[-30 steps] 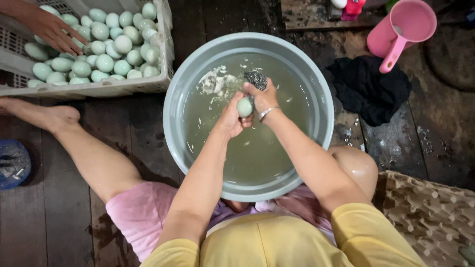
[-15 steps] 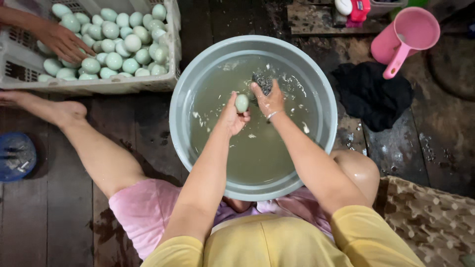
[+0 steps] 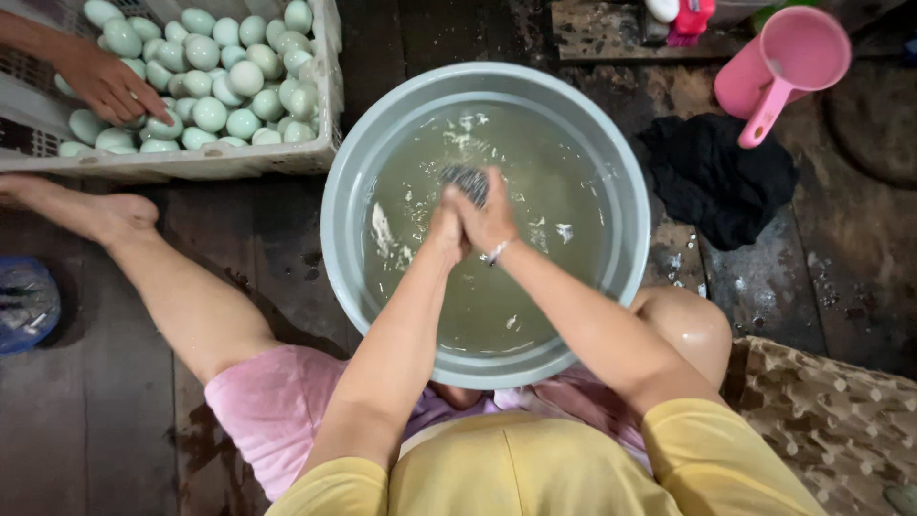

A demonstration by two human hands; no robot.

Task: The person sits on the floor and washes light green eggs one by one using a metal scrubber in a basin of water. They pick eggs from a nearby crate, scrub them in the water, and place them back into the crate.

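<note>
Dark, worn wooden floorboards fill the view from above, wet in patches on the right. At the centre sits a large round grey basin holding cloudy, greenish water with pale flecks floating on it. The person sits on the floor behind the basin, wearing a yellow top and pink shorts, one bare leg stretched out to the left and one knee bent at the right.

Both arms reach into the basin. The left hand and the right hand are pressed together over the water, fingers curled and closed around something between them; what they enclose is hidden by the hands. A dark grey scouring pad shows just above the fingertips, touching them. A thin bracelet circles the right wrist.

At the upper left stands a white plastic crate with slotted walls, packed with pale green eggs. Another person's hand rests on the eggs at the crate's left side, fingers spread loosely over them.

At the upper right lies a pink plastic scoop with a long handle. Just below it, a crumpled black cloth lies on the boards beside the basin. A brown cardboard egg tray, dimpled in rows, fills the lower right corner. A blue round object sits at the far left edge, partly cut off.
</note>
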